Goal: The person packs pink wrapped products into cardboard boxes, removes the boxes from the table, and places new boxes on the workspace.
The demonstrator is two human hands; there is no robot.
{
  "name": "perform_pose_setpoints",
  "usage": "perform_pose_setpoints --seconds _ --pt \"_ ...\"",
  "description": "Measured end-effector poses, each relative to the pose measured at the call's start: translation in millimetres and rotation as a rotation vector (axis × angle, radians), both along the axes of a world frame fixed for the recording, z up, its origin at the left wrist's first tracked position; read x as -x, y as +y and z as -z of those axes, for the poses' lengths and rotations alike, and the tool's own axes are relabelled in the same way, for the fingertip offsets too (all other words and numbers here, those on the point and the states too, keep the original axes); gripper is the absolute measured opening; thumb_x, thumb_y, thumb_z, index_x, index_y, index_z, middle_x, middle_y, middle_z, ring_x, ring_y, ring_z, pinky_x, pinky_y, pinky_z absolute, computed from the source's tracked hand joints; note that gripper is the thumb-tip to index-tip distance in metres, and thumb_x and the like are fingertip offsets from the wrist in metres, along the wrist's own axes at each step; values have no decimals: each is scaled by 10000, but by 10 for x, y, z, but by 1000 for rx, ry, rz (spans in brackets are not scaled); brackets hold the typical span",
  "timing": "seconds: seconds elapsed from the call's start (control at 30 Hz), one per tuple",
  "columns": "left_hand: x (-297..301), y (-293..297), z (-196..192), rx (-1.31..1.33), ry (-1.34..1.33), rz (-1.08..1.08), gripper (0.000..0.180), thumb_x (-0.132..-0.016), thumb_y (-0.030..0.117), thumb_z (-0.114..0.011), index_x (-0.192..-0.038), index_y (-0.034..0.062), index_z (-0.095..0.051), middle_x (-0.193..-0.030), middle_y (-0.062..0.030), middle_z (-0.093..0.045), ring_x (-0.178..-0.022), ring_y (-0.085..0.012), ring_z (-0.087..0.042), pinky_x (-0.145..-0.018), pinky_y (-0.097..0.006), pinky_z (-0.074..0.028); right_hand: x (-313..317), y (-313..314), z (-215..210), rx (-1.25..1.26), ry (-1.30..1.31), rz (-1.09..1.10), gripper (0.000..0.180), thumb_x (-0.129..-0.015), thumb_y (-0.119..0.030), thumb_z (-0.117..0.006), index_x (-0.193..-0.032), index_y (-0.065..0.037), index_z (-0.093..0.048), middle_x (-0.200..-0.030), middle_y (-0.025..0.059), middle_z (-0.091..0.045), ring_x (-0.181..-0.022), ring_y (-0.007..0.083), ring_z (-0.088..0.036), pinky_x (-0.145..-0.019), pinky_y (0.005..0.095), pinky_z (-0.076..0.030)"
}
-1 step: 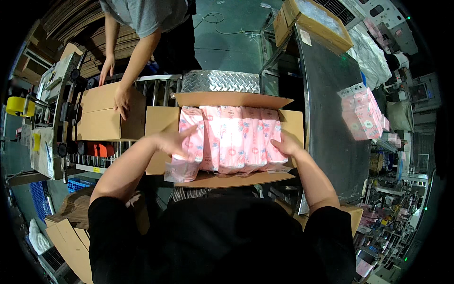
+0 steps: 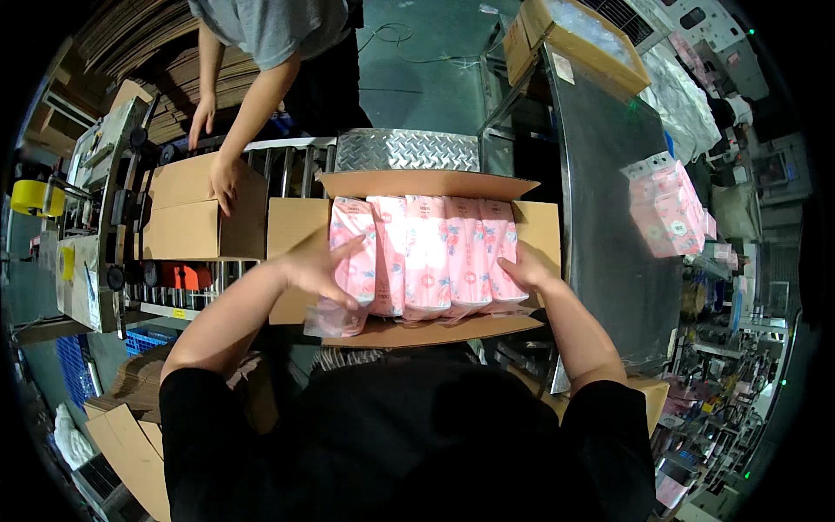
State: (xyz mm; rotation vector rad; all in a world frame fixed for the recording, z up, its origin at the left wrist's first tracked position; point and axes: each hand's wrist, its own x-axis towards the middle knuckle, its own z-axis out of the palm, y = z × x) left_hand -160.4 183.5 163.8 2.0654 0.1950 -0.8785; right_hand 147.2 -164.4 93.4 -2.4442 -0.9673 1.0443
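An open cardboard box [image 2: 430,184] stands in front of me, holding a row of pink, flower-printed soft packs [image 2: 426,252] that look like tissue packs. My left hand [image 2: 315,268] is over the leftmost pack [image 2: 355,222], thumb and fingers spread apart; whether it presses on the wrap cannot be told. That pack sits tilted, its clear film end [image 2: 335,320] lying over the near flap. At the other end, my right hand [image 2: 527,270] grips the rightmost pack [image 2: 497,235], thumb on its top and other fingers partly hidden down its side.
Across the roller conveyor [image 2: 296,170], a co-worker's hand [image 2: 223,183] rests on a closed carton [image 2: 183,209]. A tape dispenser with a yellow roll [image 2: 36,197] is at the far left. On the right, a dark table [image 2: 609,217] bears more pink packs [image 2: 665,209].
My left hand has shifted slightly, its thumb and fingers now clearer over the leftmost pack. The co-worker's hands moved a little on the carton. My right hand stays put.
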Motion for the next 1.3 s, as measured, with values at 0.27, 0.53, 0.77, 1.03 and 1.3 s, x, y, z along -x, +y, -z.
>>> perform_pose_setpoints --seconds 0.27,0.53,0.77,1.03,1.3 --pt "-195 -85 606 -825 -363 452 1226 -621 560 -795 -1544 249 -49 -1600 -158 -25 -1467 -363 -99 -1156 -586 -103 123 335 -476 108 -414 -597 997 -699 -676 -670 -1479 -159 -327 -1522 206 -287 -1385 411 -289 -1110 511 -279" --pt "424 -650 1452 -776 -599 445 990 -731 620 -651 -1531 242 -206 -1603 -138 -97 -1468 -380 -80 -1139 -607 -99 592 411 199 -101 -308 -1274 855 -700 -584 -687 -1462 -415 -340 -1600 30 -158 -1457 409 -95 -1067 736 -119" --pt "262 -680 884 -567 -314 451 825 -834 624 -547 -1488 179 -312 -1563 -171 -206 -1452 -381 -140 -1146 -575 -115 565 372 122 -292 -277 -1324 671 -815 -490 -616 -1413 -256 -425 -1558 48 -250 -1438 342 -195 -1099 667 -170" --pt "1375 389 1286 -325 -231 -1173 554 -735 350 -828 -1094 -26 -637 -961 -108 -702 -850 -196 -661 -776 -342 -508 -1026 -732 308 -129 -869 227 851 -799 -395 -704 -1404 81 -342 -1153 236 -595 -1127 386 -520 -960 452 -421" --pt "867 -160 210 -669 -221 -934 334 -795 226 -723 -1033 2 -655 -917 -167 -700 -842 -291 -680 -735 -383 -522 -1375 -626 254 34 -84 321 713 -805 -446 -661 -1270 69 -496 -1080 264 -635 -1023 412 -606 -884 446 -474"
